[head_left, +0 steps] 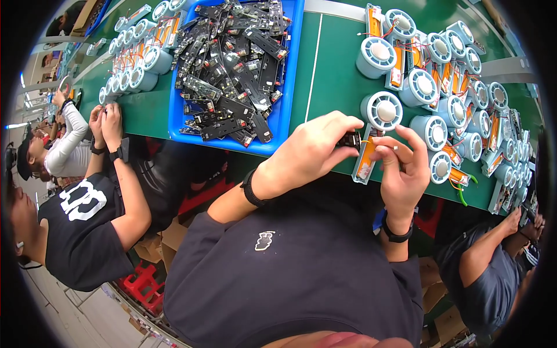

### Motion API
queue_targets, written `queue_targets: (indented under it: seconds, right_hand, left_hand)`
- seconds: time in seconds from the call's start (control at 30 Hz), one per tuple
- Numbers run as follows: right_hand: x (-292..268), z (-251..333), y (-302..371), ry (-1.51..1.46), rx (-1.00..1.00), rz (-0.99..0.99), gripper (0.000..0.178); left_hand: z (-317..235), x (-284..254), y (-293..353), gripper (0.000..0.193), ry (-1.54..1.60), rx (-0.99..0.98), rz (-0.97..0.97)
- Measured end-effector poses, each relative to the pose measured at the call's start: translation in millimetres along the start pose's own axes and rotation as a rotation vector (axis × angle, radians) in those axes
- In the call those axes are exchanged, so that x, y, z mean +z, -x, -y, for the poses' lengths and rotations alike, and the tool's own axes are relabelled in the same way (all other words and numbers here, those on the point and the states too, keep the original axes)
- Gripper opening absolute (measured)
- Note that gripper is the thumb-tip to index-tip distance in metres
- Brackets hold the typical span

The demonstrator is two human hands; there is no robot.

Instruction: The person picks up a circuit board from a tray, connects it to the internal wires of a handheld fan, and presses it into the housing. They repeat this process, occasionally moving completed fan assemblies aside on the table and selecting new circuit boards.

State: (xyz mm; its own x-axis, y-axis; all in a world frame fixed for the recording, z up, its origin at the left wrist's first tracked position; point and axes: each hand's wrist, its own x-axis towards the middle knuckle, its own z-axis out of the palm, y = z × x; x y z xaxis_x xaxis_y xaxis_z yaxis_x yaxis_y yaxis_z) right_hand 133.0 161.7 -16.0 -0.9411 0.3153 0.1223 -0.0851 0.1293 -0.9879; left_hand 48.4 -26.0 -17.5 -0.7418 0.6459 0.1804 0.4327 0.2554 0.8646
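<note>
My left hand (pixel 310 148) grips a small black circuit board (pixel 350 140) between thumb and fingers. My right hand (pixel 406 171) has thumb and forefinger pinched at a small white connector (pixel 395 148). Between the hands, at the table's near edge, lies a light-blue fan unit with a round, ribbed head (pixel 382 110) and a narrow handle housing (pixel 364 161) holding an orange part. The board is right beside this handle. Whether wires join the connector to the unit is hard to see behind the fingers.
A blue bin (pixel 295 64) heaped with black circuit boards stands left of my hands. Many similar fan units (pixel 429 132) crowd the green table (pixel 325 75) on the right, with green-handled pliers (pixel 462 194) near the edge. Co-workers' hands (pixel 106 124) are busy at the left.
</note>
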Motion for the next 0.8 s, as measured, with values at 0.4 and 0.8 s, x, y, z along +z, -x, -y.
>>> queue_targets:
  seconds: [0.4,0.8]
  right_hand:
    - [0.5,-5.2,-16.1,0.471,-0.372,0.114,0.016]
    - [3.5,-3.6,-16.5,0.425,-0.338,0.179,0.006]
  left_hand:
    - [5.3,5.8,-10.8,0.042,0.07,0.143,-0.161]
    - [10.9,10.5,-10.8,0.038,0.122,0.231,-0.149]
